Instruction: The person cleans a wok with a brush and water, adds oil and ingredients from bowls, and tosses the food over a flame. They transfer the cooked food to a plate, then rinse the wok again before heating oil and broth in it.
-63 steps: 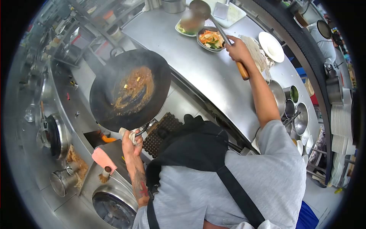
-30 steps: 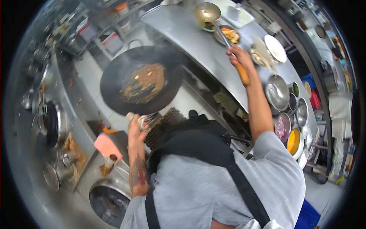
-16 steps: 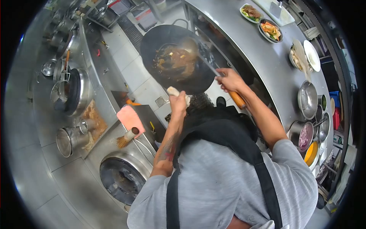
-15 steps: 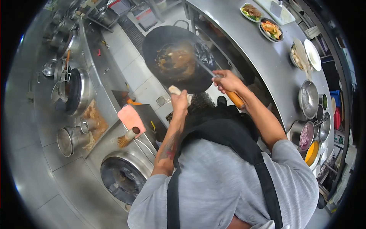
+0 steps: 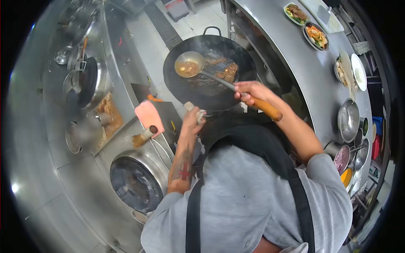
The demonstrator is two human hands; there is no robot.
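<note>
A large dark wok [image 5: 177, 90] with a loop handle at its far side is held out in front of me, over the floor. My left hand [image 5: 193, 121] is closed on a pale folded cloth [image 5: 200, 114] at the wok's near edge; the grip beneath the cloth is hidden. My right hand [image 5: 252, 92] is wrapped round the ladle's wooden handle [image 5: 266, 109]. The ladle bowl [image 5: 190, 64] is over the wok's left part, holding brown sauce with pieces in it. Brown food [image 5: 228, 72] lies in the wok right of the ladle.
On the right, a steel counter [image 5: 291, 55] carries two food dishes [image 5: 316, 36], a strainer [image 5: 348, 120] and pots. At the left stand burners, one with a dark wok [image 5: 136, 184], a pink cloth [image 5: 148, 116] and a brush [image 5: 144, 136].
The ladle bowl has come up into view at the wok's left, now with sauce in it. The wok appears shifted right and more level, its food spread less widely.
</note>
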